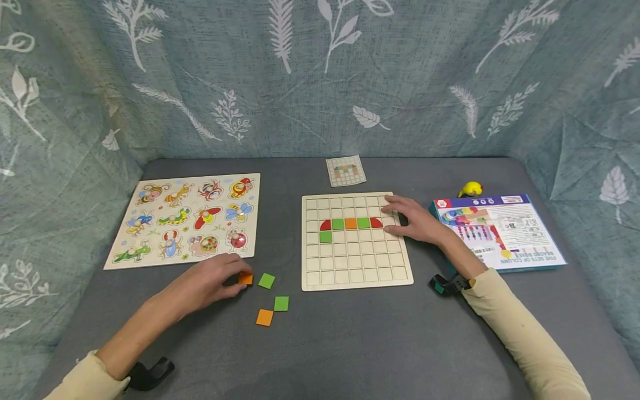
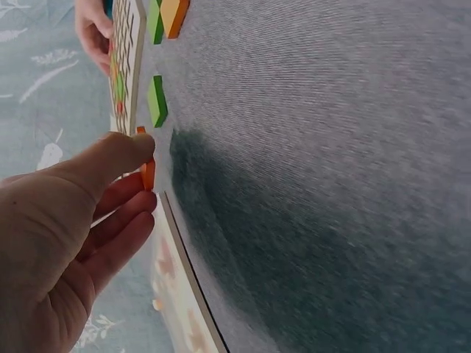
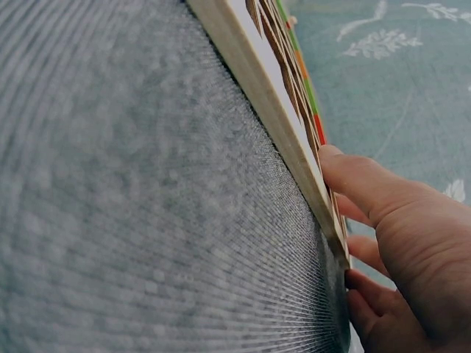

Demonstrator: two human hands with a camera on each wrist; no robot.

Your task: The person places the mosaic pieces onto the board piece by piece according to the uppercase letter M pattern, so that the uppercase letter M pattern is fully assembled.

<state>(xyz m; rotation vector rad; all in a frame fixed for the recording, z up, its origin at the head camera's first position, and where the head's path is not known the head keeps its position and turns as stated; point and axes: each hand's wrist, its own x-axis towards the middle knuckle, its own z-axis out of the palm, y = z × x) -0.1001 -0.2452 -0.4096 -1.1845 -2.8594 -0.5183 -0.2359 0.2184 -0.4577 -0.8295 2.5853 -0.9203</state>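
My left hand [image 1: 212,280] pinches an orange square tile [image 1: 245,279] between thumb and fingers; the left wrist view shows the tile [image 2: 149,170] edge-on under the thumb. Close by on the table lie a green tile [image 1: 266,280], a second green tile [image 1: 281,303] and an orange tile [image 1: 264,317]. Across the right border of the wooden grid board [image 1: 357,279] rests my right hand [image 1: 417,219], its thumb and fingertips on the board and spread apart. The board bears a row of red, green and orange pieces, with one green tile [image 1: 325,236] below the row's left end.
Behind the board lies a small pattern card [image 1: 346,170]. An insect peg puzzle [image 1: 185,219] is at the left. To the right sits a boxed set [image 1: 500,233], with a small yellow object [image 1: 471,189] behind it. A patterned curtain [image 1: 310,83] backs the table.
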